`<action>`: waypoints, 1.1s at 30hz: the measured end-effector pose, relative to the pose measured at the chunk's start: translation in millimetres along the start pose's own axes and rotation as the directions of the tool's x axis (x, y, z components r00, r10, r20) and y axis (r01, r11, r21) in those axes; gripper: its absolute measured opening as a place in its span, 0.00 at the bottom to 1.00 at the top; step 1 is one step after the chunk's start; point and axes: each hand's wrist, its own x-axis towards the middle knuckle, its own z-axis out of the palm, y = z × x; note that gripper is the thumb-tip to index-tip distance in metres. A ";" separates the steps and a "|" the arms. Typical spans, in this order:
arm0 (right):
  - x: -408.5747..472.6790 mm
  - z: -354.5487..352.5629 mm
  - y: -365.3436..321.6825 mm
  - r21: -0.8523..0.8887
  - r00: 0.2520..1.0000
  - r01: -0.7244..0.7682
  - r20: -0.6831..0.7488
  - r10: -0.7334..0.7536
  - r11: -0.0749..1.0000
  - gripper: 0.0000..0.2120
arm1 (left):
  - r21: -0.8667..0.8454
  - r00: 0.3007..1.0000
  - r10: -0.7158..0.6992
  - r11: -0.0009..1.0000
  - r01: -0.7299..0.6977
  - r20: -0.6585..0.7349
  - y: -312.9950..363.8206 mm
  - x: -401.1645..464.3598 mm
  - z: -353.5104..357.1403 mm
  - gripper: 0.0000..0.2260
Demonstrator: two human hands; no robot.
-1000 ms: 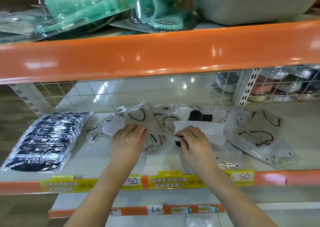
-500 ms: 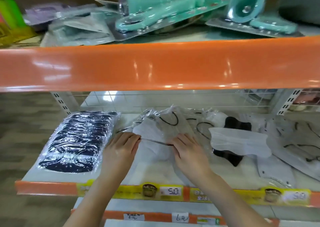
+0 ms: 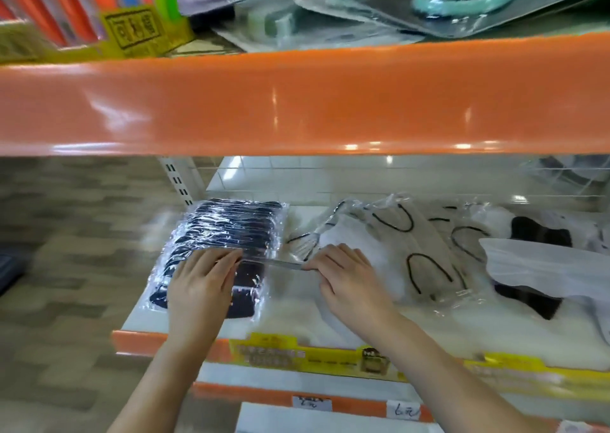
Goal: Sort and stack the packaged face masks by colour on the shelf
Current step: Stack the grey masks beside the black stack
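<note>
My left hand (image 3: 201,287) and right hand (image 3: 346,277) each pinch an end of a clear mask packet (image 3: 280,263), edge-on, long axis left-right, held over the shelf (image 3: 290,313) just beside the dark-mask stack (image 3: 227,231).

The left hand (image 3: 201,287) hides the near part of the dark mask stack (image 3: 227,234). Motion blur smears the yellow price strip (image 3: 330,356) beyond reading. The white mask packet (image 3: 544,267) runs off the right edge.
</note>
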 end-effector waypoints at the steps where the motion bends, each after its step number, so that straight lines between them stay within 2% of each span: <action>1: 4.5 4.9 -6.9 -0.005 1.000 0.016 -0.005 -0.016 1.000 0.11 | 0.009 1.000 -0.007 1.000 0.007 -0.018 -7.8 -1.5 -3.9 0.12; 4: 14.5 18.8 -27.3 0.016 0.999 0.046 -0.022 -0.046 0.999 0.10 | 0.017 0.999 -0.036 0.999 0.036 -0.041 -29.8 -8.3 -11.6 0.12; 7: 19.0 31.9 -46.2 0.073 0.998 0.063 0.021 -0.065 0.995 0.12 | 0.045 0.998 -0.062 0.997 0.063 -0.022 -48.8 -16.8 -16.9 0.12; 13: 17.8 56.8 -75.3 0.146 0.978 0.054 0.192 -0.082 0.988 0.11 | 0.049 0.989 -0.110 0.993 0.106 0.102 -76.5 -36.5 -28.6 0.07; 18: 11.3 73.7 -87.2 0.153 0.961 0.074 0.252 -0.112 0.985 0.09 | -0.033 0.971 -0.133 0.989 0.142 0.199 -91.0 -54.0 -33.8 0.09; 23: 2.6 84.5 -84.9 0.119 0.960 0.083 0.258 -0.112 0.989 0.08 | -0.062 0.932 -0.115 0.987 0.145 0.345 -98.5 -69.3 -31.1 0.09; 33: -0.8 87.2 -84.4 0.104 0.958 0.045 0.277 -0.073 0.994 0.08 | -0.022 0.815 -0.167 0.976 0.215 0.554 -102.0 -64.2 -25.0 0.19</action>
